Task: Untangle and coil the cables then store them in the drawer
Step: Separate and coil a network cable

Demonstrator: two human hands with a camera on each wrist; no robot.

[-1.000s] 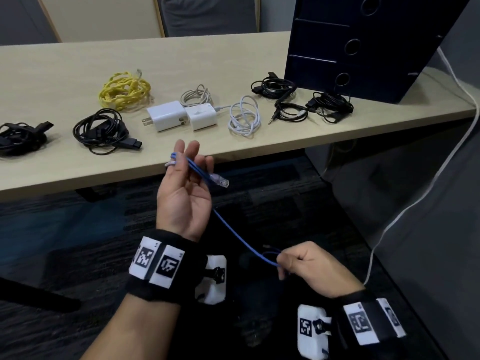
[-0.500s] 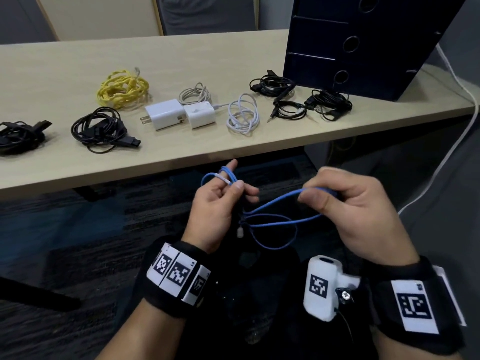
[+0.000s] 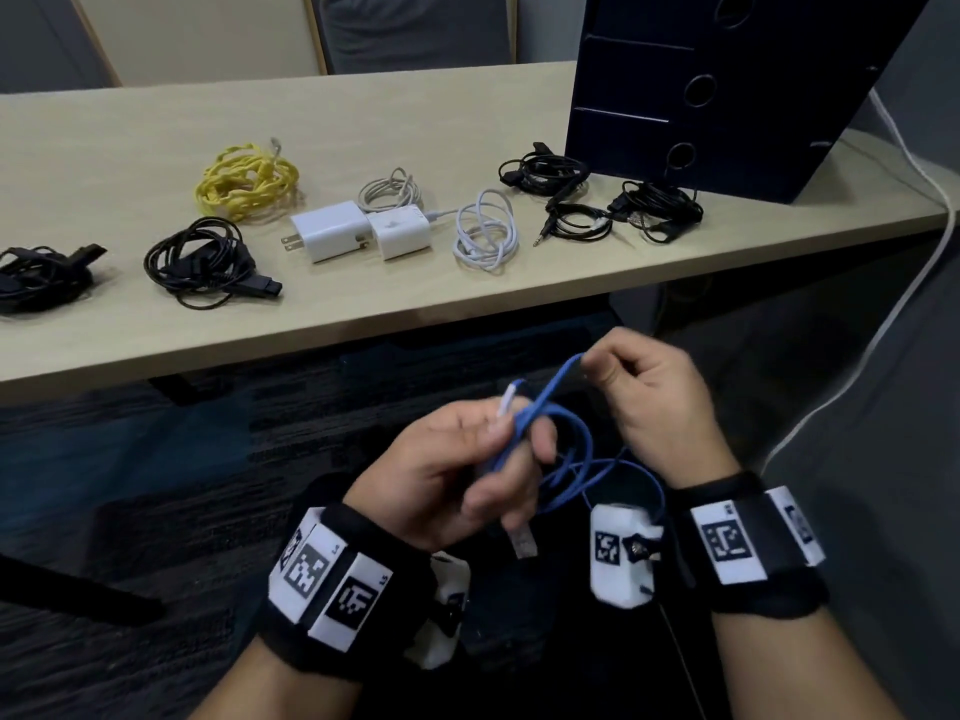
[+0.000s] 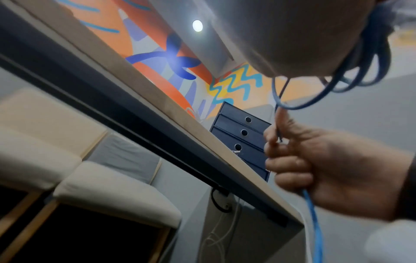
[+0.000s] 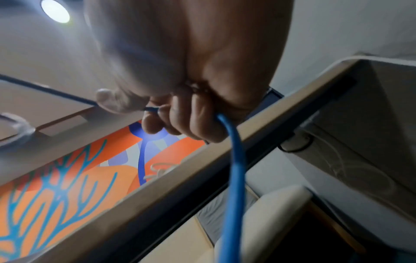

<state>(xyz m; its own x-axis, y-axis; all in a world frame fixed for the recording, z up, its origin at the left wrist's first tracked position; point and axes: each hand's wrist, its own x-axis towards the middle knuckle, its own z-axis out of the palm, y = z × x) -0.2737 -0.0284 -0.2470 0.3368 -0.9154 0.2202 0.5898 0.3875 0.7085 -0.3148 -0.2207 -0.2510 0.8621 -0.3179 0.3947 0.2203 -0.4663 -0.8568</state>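
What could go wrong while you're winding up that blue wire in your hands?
The loops of the blue cable sit loosely round the left hand, so they might slip off and tangle again. The clear plug dangles free under that hand and could catch in a loop. The right hand only pinches the strand between its fingertips, so a quick pull might yank it loose. All drawers of the dark drawer unit look closed, so storing will need a free hand.

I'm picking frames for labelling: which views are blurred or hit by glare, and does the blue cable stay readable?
Head view: evenly lit, blue cable sharp between both hands. Left wrist view: ceiling light flares, the near left hand is a soft blur. Right wrist view: right hand blurred, the lamp glares at top left, the cable still readable.
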